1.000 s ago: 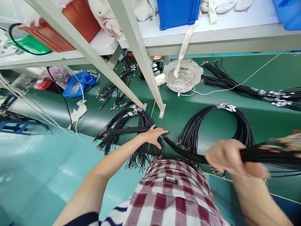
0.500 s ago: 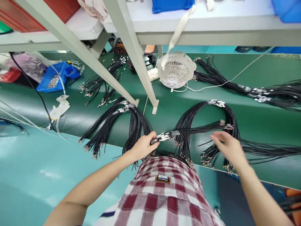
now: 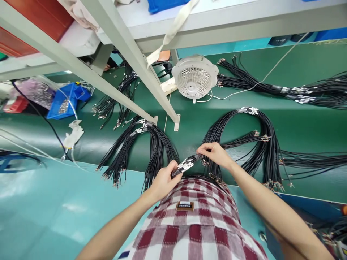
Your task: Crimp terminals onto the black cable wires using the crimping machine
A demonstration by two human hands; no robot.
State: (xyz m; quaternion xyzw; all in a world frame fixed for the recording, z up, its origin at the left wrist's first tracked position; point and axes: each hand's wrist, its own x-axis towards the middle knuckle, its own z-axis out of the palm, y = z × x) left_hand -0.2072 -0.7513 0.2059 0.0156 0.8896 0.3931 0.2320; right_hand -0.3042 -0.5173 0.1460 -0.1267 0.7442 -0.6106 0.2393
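My left hand [image 3: 163, 179] is closed round one end of a thin bundle of black cables [image 3: 238, 141], just behind its white labelled section [image 3: 184, 165]. My right hand [image 3: 216, 153] pinches the same bundle a little further along, near the metal terminals. The bundle runs right across the green table [image 3: 303, 126] and over a looped cable bundle [image 3: 267, 142]. A second looped bundle [image 3: 151, 139] lies left of my hands. My red and white checked shirt fills the bottom of the view.
A white fan [image 3: 194, 77] lies flat at the back of the table. More black cable bundles [image 3: 284, 88] stretch to the right and behind a slanted grey frame leg [image 3: 135, 61]. A blue bin [image 3: 65, 103] of small parts sits at the left. Shelves hang overhead.
My right hand let go of a thick cable bundle at the right, swung left and now pinches the thin bundle. My left hand closed on that bundle's labelled end and drew it nearer.
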